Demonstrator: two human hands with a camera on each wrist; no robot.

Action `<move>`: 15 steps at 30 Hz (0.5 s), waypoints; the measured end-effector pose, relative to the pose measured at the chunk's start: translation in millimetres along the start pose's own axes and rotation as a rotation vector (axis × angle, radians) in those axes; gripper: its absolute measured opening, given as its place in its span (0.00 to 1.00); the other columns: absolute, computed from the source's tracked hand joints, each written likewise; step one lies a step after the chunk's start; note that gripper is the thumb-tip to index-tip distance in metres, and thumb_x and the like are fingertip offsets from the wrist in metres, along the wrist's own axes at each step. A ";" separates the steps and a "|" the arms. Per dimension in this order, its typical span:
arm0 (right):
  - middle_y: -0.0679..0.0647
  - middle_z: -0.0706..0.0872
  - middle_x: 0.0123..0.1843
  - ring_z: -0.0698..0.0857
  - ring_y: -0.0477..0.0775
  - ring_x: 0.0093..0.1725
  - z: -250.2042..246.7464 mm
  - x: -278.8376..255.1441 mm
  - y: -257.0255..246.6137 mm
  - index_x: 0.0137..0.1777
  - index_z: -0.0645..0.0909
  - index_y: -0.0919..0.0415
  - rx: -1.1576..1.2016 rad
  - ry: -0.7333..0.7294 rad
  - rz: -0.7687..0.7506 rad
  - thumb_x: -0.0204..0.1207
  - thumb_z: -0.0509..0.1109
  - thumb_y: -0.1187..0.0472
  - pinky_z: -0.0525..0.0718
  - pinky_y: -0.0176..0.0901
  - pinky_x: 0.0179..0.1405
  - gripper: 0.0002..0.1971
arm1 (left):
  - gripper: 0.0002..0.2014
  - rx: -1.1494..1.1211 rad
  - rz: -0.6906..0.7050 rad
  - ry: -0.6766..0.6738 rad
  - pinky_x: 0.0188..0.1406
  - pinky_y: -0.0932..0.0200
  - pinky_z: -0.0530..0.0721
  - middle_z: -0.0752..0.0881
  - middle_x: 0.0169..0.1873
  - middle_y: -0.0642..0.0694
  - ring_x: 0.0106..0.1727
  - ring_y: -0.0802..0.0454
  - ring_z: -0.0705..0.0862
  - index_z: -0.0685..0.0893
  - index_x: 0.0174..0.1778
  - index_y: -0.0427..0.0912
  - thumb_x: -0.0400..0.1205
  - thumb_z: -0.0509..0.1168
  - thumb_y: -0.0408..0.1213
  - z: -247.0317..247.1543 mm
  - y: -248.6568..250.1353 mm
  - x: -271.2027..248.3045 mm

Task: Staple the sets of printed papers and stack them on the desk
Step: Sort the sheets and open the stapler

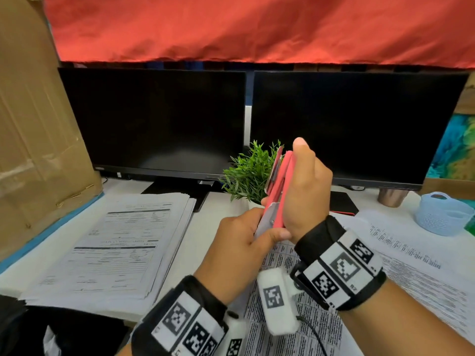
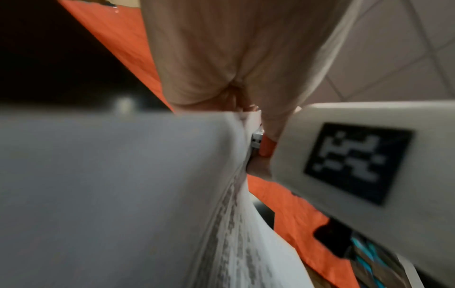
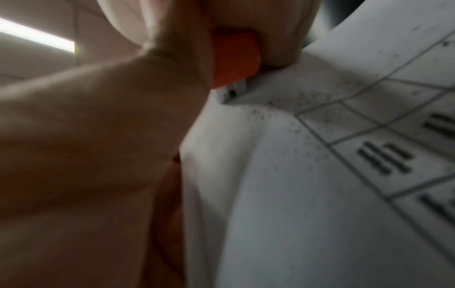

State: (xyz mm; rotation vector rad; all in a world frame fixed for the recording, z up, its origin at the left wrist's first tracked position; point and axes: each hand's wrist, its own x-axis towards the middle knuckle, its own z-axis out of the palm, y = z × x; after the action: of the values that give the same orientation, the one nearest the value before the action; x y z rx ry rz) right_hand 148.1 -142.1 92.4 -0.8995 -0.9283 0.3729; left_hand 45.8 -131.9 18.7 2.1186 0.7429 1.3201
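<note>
A red stapler (image 1: 279,186) stands nearly upright above the desk, and my right hand (image 1: 307,186) grips it with the thumb along its top. My left hand (image 1: 246,240) pinches the corner of a printed paper set (image 1: 279,255) and holds that corner in the stapler's mouth. The left wrist view shows the paper set (image 2: 229,214) running up to the stapler (image 2: 267,147). In the right wrist view the stapler (image 3: 236,56) sits against the table-printed paper set (image 3: 332,165). A thick stack of printed forms (image 1: 113,247) lies at the left.
Two dark monitors (image 1: 159,119) stand at the back, with a small green plant (image 1: 249,173) between them. More printed sheets (image 1: 416,265) cover the right of the desk. A pale blue basket (image 1: 442,214) and a metal cup (image 1: 390,196) stand far right. Cardboard (image 1: 30,124) walls the left.
</note>
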 end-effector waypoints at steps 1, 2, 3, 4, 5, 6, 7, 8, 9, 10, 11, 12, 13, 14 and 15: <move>0.61 0.60 0.27 0.65 0.51 0.21 -1.2 -0.2 -0.6 0.29 0.62 0.61 0.004 0.001 -0.009 0.85 0.58 0.49 0.73 0.37 0.20 0.24 | 0.21 0.048 0.026 0.005 0.25 0.71 0.68 0.79 0.22 0.55 0.25 0.62 0.74 0.85 0.38 0.43 0.75 0.65 0.60 0.6 0.2 -0.1; 0.60 0.60 0.27 0.65 0.52 0.22 -2.8 0.1 0.0 0.30 0.61 0.61 0.010 -0.001 -0.006 0.84 0.59 0.49 0.74 0.39 0.20 0.24 | 0.23 0.091 0.054 0.020 0.25 0.72 0.66 0.78 0.21 0.56 0.24 0.61 0.74 0.86 0.38 0.42 0.75 0.62 0.61 1.1 0.4 -0.3; 0.59 0.60 0.27 0.66 0.51 0.21 -3.9 0.0 0.9 0.30 0.61 0.60 0.021 0.002 0.009 0.85 0.59 0.49 0.75 0.38 0.19 0.24 | 0.23 0.115 0.072 0.042 0.24 0.72 0.66 0.78 0.20 0.55 0.23 0.61 0.74 0.87 0.40 0.42 0.76 0.61 0.61 2.4 1.3 -0.7; 0.58 0.60 0.27 0.67 0.50 0.20 -4.3 0.4 0.7 0.30 0.60 0.59 0.031 0.009 0.028 0.86 0.58 0.51 0.74 0.35 0.18 0.23 | 0.23 0.123 0.090 0.064 0.24 0.73 0.66 0.78 0.19 0.55 0.23 0.61 0.74 0.88 0.41 0.41 0.77 0.61 0.59 3.7 2.1 -1.3; 0.58 0.61 0.27 0.67 0.49 0.20 -4.3 0.7 0.2 0.30 0.60 0.59 0.038 0.018 0.032 0.86 0.58 0.52 0.74 0.34 0.18 0.23 | 0.22 0.132 0.105 0.086 0.23 0.74 0.65 0.75 0.17 0.56 0.21 0.62 0.73 0.87 0.42 0.40 0.78 0.61 0.57 4.8 2.8 -1.9; 0.60 0.62 0.27 0.68 0.52 0.21 -4.0 0.6 0.1 0.30 0.61 0.60 0.034 0.025 0.033 0.86 0.58 0.50 0.75 0.38 0.19 0.23 | 0.20 0.150 0.126 0.109 0.23 0.76 0.62 0.71 0.16 0.58 0.20 0.63 0.71 0.86 0.40 0.40 0.79 0.62 0.55 5.6 4.2 -2.8; 0.62 0.63 0.28 0.69 0.56 0.22 -4.2 1.3 0.7 0.30 0.62 0.61 0.020 0.023 0.034 0.84 0.58 0.48 0.76 0.43 0.20 0.24 | 0.18 0.172 0.142 0.120 0.22 0.76 0.61 0.67 0.15 0.59 0.19 0.65 0.70 0.83 0.38 0.41 0.80 0.62 0.53 5.9 5.5 -2.8; 0.65 0.64 0.29 0.69 0.60 0.23 -4.4 1.6 -0.3 0.30 0.63 0.63 0.027 0.016 0.044 0.83 0.58 0.46 0.78 0.48 0.20 0.25 | 0.15 0.176 0.157 0.126 0.22 0.76 0.60 0.66 0.15 0.60 0.19 0.65 0.68 0.81 0.36 0.45 0.81 0.62 0.52 5.7 6.7 -3.3; 0.68 0.65 0.29 0.69 0.65 0.23 -4.2 2.1 -2.1 0.31 0.63 0.67 0.040 0.001 0.049 0.82 0.59 0.44 0.78 0.51 0.19 0.27 | 0.13 0.170 0.166 0.127 0.22 0.76 0.60 0.66 0.15 0.60 0.19 0.65 0.68 0.81 0.35 0.48 0.81 0.63 0.51 5.1 9.0 -3.2; 0.72 0.65 0.30 0.69 0.69 0.24 -3.8 3.4 -3.3 0.32 0.63 0.70 0.044 -0.022 0.047 0.80 0.59 0.43 0.79 0.55 0.19 0.28 | 0.13 0.144 0.172 0.124 0.22 0.72 0.62 0.67 0.16 0.59 0.20 0.65 0.67 0.80 0.34 0.49 0.81 0.63 0.52 4.7 9.6 -1.9; 0.73 0.65 0.30 0.69 0.70 0.25 -3.0 4.9 -3.0 0.32 0.63 0.71 0.030 -0.040 0.045 0.79 0.59 0.42 0.79 0.59 0.21 0.29 | 0.15 0.111 0.152 0.107 0.23 0.67 0.66 0.71 0.17 0.56 0.21 0.64 0.67 0.81 0.33 0.47 0.80 0.64 0.53 3.1 9.3 0.2; 0.72 0.65 0.29 0.69 0.69 0.25 -3.4 6.6 -3.0 0.31 0.63 0.70 0.011 -0.046 0.031 0.78 0.59 0.42 0.79 0.60 0.23 0.29 | 0.17 0.066 0.117 0.071 0.24 0.62 0.71 0.76 0.20 0.53 0.23 0.63 0.70 0.83 0.34 0.44 0.80 0.65 0.54 2.6 7.4 2.6; 0.69 0.65 0.28 0.69 0.70 0.25 -3.7 8.2 -4.7 0.30 0.63 0.69 0.011 -0.044 0.012 0.78 0.59 0.42 0.79 0.60 0.23 0.29 | 0.17 0.000 0.072 0.011 0.28 0.57 0.78 0.82 0.25 0.49 0.27 0.55 0.77 0.86 0.40 0.43 0.80 0.65 0.55 1.9 5.8 3.2; 0.68 0.66 0.28 0.71 0.72 0.26 -3.2 10.3 -6.6 0.30 0.64 0.68 0.011 -0.044 0.000 0.78 0.59 0.41 0.80 0.61 0.23 0.29 | 0.16 -0.085 0.012 -0.056 0.37 0.50 0.84 0.88 0.34 0.45 0.34 0.48 0.84 0.87 0.49 0.45 0.80 0.65 0.54 1.2 3.3 2.3; 0.70 0.68 0.29 0.72 0.75 0.27 -3.5 12.3 -7.1 0.31 0.65 0.70 0.006 -0.042 0.002 0.77 0.59 0.40 0.81 0.62 0.23 0.30 | 0.15 -0.139 -0.054 -0.113 0.46 0.44 0.87 0.90 0.42 0.44 0.43 0.44 0.88 0.86 0.57 0.50 0.80 0.65 0.52 0.4 -0.6 -0.7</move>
State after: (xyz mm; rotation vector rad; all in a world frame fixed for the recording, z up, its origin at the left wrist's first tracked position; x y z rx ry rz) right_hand 157.3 -140.4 103.6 -0.8905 -0.9643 0.3976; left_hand 45.8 -132.0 17.7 2.0298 0.6389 1.1784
